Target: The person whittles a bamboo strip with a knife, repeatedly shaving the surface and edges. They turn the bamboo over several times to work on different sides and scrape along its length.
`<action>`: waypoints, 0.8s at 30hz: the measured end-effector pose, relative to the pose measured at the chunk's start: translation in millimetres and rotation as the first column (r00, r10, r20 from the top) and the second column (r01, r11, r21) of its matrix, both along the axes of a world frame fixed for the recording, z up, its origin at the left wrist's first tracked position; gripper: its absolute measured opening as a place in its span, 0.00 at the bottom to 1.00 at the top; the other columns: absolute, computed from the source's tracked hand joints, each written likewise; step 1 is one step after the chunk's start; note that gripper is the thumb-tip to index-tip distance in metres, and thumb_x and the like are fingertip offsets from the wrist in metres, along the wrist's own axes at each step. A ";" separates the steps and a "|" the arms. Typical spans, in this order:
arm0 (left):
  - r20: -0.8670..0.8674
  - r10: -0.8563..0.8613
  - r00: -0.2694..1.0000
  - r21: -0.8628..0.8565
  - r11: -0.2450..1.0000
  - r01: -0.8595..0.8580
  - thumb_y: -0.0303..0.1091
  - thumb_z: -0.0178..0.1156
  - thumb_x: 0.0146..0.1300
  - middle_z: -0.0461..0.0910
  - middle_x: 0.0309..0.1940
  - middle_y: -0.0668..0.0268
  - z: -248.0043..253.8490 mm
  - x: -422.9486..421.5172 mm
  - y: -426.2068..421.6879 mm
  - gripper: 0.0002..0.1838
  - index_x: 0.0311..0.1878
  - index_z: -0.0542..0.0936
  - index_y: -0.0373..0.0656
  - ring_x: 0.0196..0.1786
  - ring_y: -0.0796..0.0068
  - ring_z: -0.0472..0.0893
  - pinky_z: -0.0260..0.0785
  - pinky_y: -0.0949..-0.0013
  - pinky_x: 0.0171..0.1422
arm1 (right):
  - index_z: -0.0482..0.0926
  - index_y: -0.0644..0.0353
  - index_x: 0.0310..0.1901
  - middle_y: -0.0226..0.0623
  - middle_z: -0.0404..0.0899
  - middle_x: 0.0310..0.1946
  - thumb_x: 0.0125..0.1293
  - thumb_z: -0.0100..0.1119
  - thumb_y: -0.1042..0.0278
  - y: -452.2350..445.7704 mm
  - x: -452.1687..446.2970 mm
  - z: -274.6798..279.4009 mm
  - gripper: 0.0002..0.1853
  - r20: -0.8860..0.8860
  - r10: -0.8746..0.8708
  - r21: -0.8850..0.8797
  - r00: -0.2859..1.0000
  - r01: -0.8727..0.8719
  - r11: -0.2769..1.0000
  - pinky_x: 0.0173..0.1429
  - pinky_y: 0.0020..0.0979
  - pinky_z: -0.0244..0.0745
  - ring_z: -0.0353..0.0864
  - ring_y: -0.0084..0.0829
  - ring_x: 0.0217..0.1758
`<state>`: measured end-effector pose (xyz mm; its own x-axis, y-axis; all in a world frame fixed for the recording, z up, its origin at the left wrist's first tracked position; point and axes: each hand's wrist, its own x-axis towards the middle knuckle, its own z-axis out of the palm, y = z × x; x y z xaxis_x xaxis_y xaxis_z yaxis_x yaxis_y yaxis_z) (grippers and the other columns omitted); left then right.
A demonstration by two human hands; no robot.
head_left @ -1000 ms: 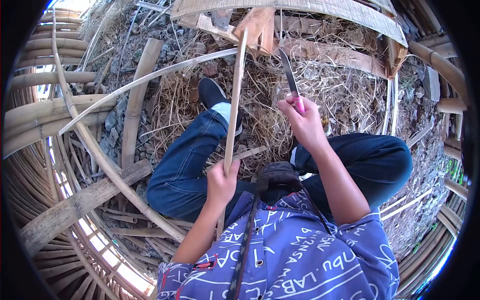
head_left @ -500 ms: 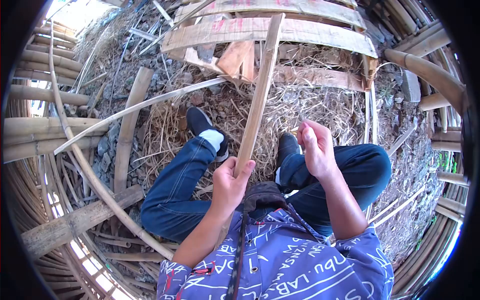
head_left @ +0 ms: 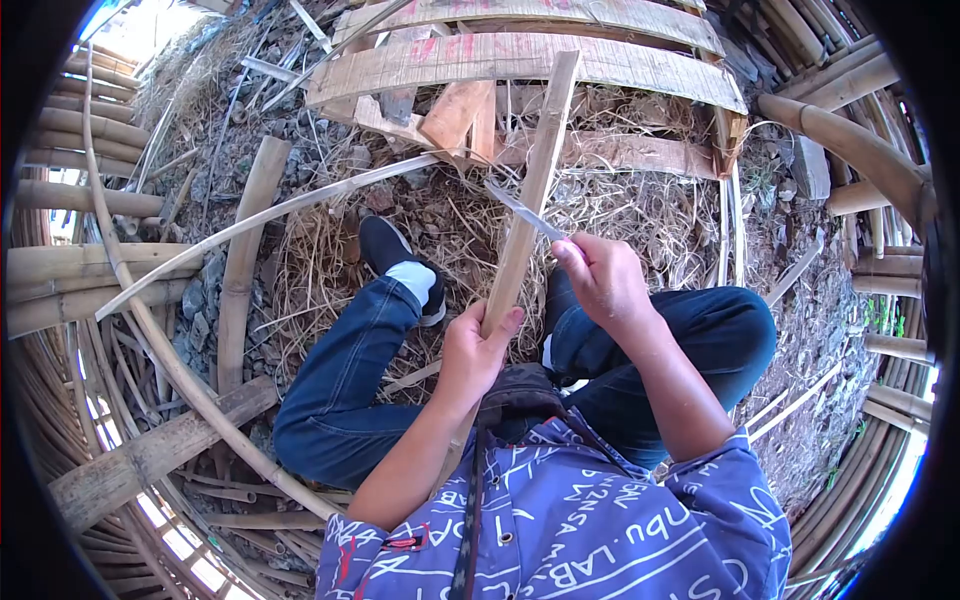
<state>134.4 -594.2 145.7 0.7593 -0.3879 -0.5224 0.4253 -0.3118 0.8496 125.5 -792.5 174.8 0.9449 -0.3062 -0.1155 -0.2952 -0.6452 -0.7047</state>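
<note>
A long bamboo strip slants up and away from my lap. My left hand is wrapped around its lower part, with the thumb along the edge. The strip's lower end runs back towards my body and is partly hidden by my arm and shirt. My right hand grips a knife, its handle hidden in the fingers. The blade lies across the strip around its middle, pointing up and left.
A wooden pallet stands on the ground ahead. Shavings cover the ground around my feet. A bamboo pole and a thin split strip lie to the left. Stacked bamboo lines the left side; more poles are at right.
My right hand has moved left and slightly down, bringing the knife blade across the strip. The strip's upper end has shifted slightly right and lower in view; my left hand still grips it.
</note>
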 end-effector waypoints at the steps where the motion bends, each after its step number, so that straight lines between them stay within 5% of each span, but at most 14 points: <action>1: 0.069 -0.009 0.998 0.019 1.000 0.008 0.47 0.61 0.66 0.69 0.15 0.75 -4.2 -0.2 -0.3 0.18 0.38 0.77 0.38 0.15 0.88 0.68 0.59 0.79 0.17 | 0.79 0.62 0.27 0.49 0.76 0.18 0.67 0.54 0.46 -0.2 2.3 0.6 0.24 0.002 0.017 -0.024 1.000 -0.017 1.000 0.30 0.45 0.72 0.79 0.53 0.26; 10: 0.085 -0.012 0.996 0.013 1.000 0.011 0.46 0.61 0.66 0.68 0.16 0.75 -2.6 0.2 -3.7 0.18 0.37 0.76 0.38 0.14 0.87 0.68 0.60 0.79 0.16 | 0.78 0.60 0.24 0.47 0.76 0.18 0.65 0.55 0.41 -12.6 14.6 -7.1 0.27 -0.018 0.127 -0.127 0.992 -0.128 0.984 0.30 0.46 0.73 0.79 0.52 0.26; 18: 0.200 -0.059 0.978 0.021 0.998 0.056 0.46 0.59 0.67 0.68 0.16 0.75 -9.2 -1.5 -3.4 0.17 0.38 0.75 0.38 0.14 0.88 0.68 0.59 0.79 0.16 | 0.74 0.57 0.21 0.40 0.72 0.12 0.60 0.60 0.40 -18.4 15.9 -46.6 0.26 0.241 0.288 -0.381 0.927 -0.183 0.906 0.21 0.39 0.70 0.76 0.43 0.16; 21: 0.124 -0.043 0.991 0.009 0.999 0.042 0.47 0.60 0.67 0.71 0.18 0.70 -4.0 -3.5 -1.9 0.20 0.39 0.77 0.35 0.23 0.84 0.67 0.61 0.72 0.27 | 0.76 0.57 0.22 0.41 0.74 0.14 0.61 0.59 0.41 -32.9 28.0 -45.9 0.25 0.270 0.159 -0.389 0.950 -0.043 0.920 0.22 0.40 0.71 0.78 0.43 0.18; 24: 0.126 -0.047 0.991 -0.040 0.998 0.052 0.48 0.58 0.68 0.66 0.16 0.76 -5.6 -3.1 0.0 0.19 0.40 0.75 0.38 0.14 0.88 0.67 0.59 0.79 0.16 | 0.78 0.57 0.23 0.42 0.76 0.15 0.62 0.59 0.42 -37.6 34.9 -42.4 0.25 0.279 0.132 -0.397 0.951 -0.011 0.918 0.24 0.40 0.71 0.79 0.44 0.20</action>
